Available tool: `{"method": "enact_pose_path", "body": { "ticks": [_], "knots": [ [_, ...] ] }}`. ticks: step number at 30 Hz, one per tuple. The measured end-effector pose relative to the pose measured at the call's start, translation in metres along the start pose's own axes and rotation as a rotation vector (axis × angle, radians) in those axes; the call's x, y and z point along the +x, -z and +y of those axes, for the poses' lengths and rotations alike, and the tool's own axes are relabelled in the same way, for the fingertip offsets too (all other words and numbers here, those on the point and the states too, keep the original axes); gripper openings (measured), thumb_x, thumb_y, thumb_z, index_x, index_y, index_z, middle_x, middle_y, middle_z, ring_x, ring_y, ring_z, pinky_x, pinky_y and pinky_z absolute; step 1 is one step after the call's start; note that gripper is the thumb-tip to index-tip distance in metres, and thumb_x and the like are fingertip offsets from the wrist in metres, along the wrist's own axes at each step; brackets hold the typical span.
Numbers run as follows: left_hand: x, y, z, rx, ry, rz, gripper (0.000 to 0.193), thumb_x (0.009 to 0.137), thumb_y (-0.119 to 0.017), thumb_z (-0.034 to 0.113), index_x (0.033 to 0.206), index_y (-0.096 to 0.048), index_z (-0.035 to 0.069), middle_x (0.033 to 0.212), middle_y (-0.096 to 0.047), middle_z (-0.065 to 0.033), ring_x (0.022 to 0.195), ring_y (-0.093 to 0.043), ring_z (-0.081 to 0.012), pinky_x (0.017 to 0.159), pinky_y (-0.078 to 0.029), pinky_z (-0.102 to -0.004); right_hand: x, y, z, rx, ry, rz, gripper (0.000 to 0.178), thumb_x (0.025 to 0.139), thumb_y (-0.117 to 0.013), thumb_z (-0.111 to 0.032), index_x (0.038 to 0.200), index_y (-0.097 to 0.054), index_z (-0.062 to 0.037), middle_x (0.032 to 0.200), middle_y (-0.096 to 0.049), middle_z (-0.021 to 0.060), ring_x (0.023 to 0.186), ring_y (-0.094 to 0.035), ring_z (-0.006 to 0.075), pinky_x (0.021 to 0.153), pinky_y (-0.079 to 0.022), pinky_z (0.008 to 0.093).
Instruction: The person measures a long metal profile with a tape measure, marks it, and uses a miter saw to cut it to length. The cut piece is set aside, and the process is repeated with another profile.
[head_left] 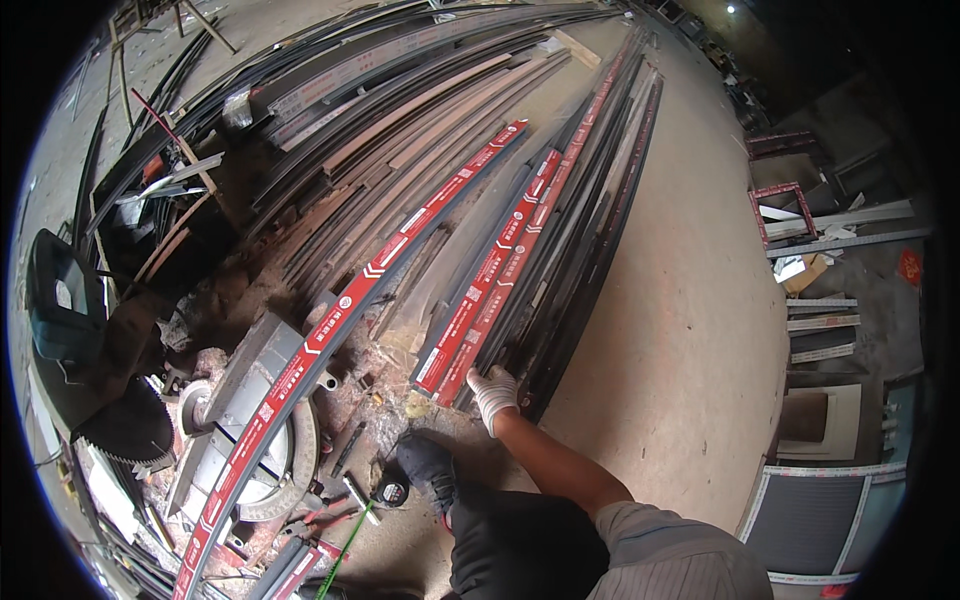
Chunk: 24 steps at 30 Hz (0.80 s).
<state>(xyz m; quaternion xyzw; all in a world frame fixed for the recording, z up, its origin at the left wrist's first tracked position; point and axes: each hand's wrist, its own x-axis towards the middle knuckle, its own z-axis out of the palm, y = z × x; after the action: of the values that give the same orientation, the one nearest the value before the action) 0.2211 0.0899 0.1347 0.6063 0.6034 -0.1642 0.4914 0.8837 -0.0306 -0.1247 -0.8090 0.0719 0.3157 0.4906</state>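
Observation:
My right hand [492, 397], in a white striped glove, is at the near end of a bundle of long profiles on the floor. Its fingers close around the end of a dark profile [520, 325], beside a profile with red printed film [478, 335]. Another red-filmed profile [485, 265] lies just left of these. Farther left, one long red-filmed profile [330, 325] rests across a miter saw [285, 470] with a toothed round blade [130, 425]. My left hand is not in view.
Many more dark and brown profiles [400, 140] lie in rows beyond the saw. A tape measure [390, 488], small tools and sawdust are by my shoe [425, 468]. Framed panels [820, 520] and a red frame [782, 215] stand along the right side, past the concrete floor [660, 350].

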Motion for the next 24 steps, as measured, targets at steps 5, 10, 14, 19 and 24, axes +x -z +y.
{"method": "enact_pose_path", "body": {
  "ticks": [5, 10, 14, 19, 24],
  "knots": [
    [0.001, -0.001, 0.004, 0.005, -0.038, 0.000, 0.044, 0.104, -0.063, 0.028, 0.139, -0.058, 0.003, 0.119, -0.069, -0.0125, 0.102, -0.064, -0.0187, 0.089, -0.054, -0.0330, 0.008, 0.003, 0.008, 0.023, 0.061, -0.033, 0.028, 0.093, -0.072, -0.027, 0.098, -0.063, -0.0006, 0.071, -0.063, 0.0058, 0.048, -0.059, 0.0162, 0.046, -0.050, 0.0337],
    [0.000, -0.001, 0.015, 0.047, -0.046, -0.006, 0.045, 0.104, -0.062, 0.030, 0.139, -0.058, 0.002, 0.127, -0.068, -0.0132, 0.110, -0.063, -0.0207, 0.095, -0.052, -0.0345, 0.012, 0.003, 0.013, 0.027, 0.061, -0.034, 0.029, 0.093, -0.072, -0.027, 0.099, -0.062, 0.0006, 0.072, -0.062, 0.0058, 0.047, -0.058, 0.0165, 0.046, -0.050, 0.0336],
    [-0.001, 0.001, 0.019, 0.063, -0.062, -0.014, 0.047, 0.103, -0.062, 0.030, 0.139, -0.058, 0.001, 0.130, -0.067, -0.0131, 0.113, -0.062, -0.0211, 0.097, -0.051, -0.0344, 0.014, 0.001, 0.015, 0.062, 0.040, -0.015, 0.029, 0.093, -0.072, -0.026, 0.098, -0.062, 0.0011, 0.075, -0.063, 0.0059, 0.049, -0.057, 0.0162, 0.046, -0.050, 0.0335],
    [0.000, 0.000, 0.020, 0.009, -0.025, -0.012, 0.045, 0.103, -0.062, 0.028, 0.139, -0.058, 0.001, 0.129, -0.067, -0.0129, 0.111, -0.063, -0.0201, 0.096, -0.052, -0.0334, 0.011, 0.003, 0.010, 0.108, 0.038, -0.063, 0.027, 0.094, -0.073, -0.024, 0.097, -0.063, 0.0006, 0.080, -0.064, 0.0062, 0.052, -0.058, 0.0153, 0.047, -0.051, 0.0329],
    [0.004, -0.001, 0.010, 0.053, -0.089, 0.005, 0.044, 0.103, -0.063, 0.026, 0.139, -0.058, 0.001, 0.125, -0.069, -0.0121, 0.105, -0.064, -0.0181, 0.090, -0.054, -0.0310, 0.004, 0.003, 0.000, 0.111, -0.009, -0.059, 0.025, 0.094, -0.073, -0.023, 0.099, -0.062, -0.0006, 0.079, -0.063, 0.0057, 0.054, -0.057, 0.0145, 0.048, -0.051, 0.0321]
  ]
}}
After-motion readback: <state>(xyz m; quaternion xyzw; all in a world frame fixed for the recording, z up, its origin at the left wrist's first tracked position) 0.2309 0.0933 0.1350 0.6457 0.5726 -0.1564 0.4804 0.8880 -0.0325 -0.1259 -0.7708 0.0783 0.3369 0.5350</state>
